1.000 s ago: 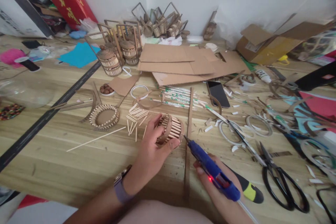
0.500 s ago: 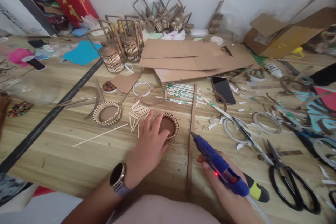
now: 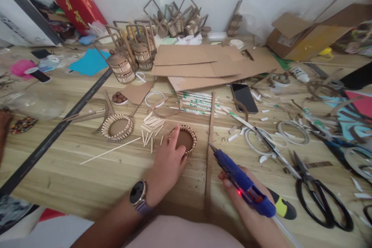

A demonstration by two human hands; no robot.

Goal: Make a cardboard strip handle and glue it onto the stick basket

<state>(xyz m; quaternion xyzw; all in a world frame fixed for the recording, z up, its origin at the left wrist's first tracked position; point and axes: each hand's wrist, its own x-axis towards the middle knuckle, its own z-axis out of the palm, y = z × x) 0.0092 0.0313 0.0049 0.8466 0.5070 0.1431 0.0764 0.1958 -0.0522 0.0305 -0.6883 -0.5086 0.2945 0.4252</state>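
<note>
**Hands at a craft table**

While the left hand lies flat, fingers spread, its fingertips press on the basket lying at twelve o'clock from it on the table. At three o'clock, the right hand grips a glue gun, nozzle just beside a card strip. Scissors lie farther right.

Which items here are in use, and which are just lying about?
In use:
left hand on small round stick-walled cardboard basket
right hand holding blue glue gun

Lying about:
black-handled scissors
black phone
flat brown cardboard sheets
</note>
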